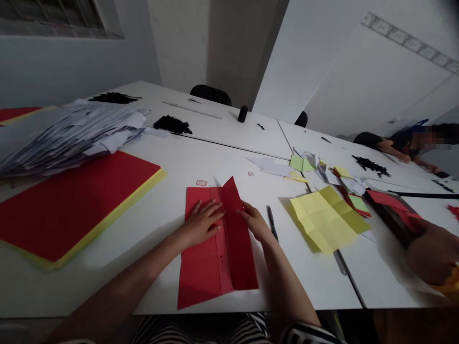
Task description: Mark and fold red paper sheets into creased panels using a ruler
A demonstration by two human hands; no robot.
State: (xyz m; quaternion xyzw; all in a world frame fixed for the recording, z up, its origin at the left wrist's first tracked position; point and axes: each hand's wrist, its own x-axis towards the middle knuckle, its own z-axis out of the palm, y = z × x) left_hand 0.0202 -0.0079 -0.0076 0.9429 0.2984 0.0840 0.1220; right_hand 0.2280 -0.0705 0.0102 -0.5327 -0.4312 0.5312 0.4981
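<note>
A creased sheet of red paper (201,277) lies in front of me, its right part folded up as a raised flap. Along the fold runs a see-through strip, apparently a clear ruler (224,274). My left hand (202,222) rests on the paper and the strip's edge, fingers stretched out and spread. At the flap's right edge is my right hand (255,220), its fingers closed on the red paper and partly hidden by it. A black pen (272,223) lies just right of that hand.
To the left lie stacked red and yellow sheets (82,205) and a heap of white papers (82,136). A creased yellow sheet (324,217) and paper scraps (322,167) lie right. Another person's hand (430,248) is at the right edge; someone sits farther back.
</note>
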